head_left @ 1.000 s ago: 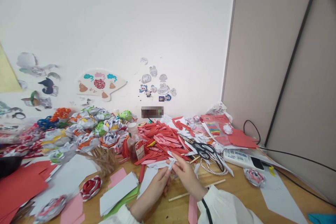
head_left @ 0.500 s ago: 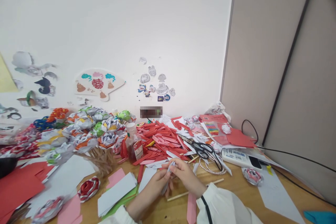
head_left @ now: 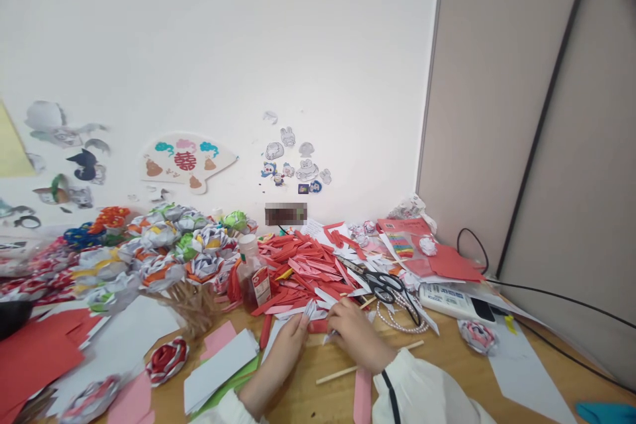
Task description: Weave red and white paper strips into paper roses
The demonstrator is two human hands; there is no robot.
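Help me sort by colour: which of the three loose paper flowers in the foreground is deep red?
The red-and-white flower just left of the white paper stack; the lower-left flower and the far-right flower show pale pink instead.

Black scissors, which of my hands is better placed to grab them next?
Right, probably: your right hand is nearer the black scissors, while your left hand, farther off, holds white paper.

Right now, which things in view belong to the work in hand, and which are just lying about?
Likely in the work:
- folded white paper, held in the left hand
- pile of paper strips, its near edge by the right hand

Probably just lying about:
- beaded string
- blue item
- rainbow-striped item
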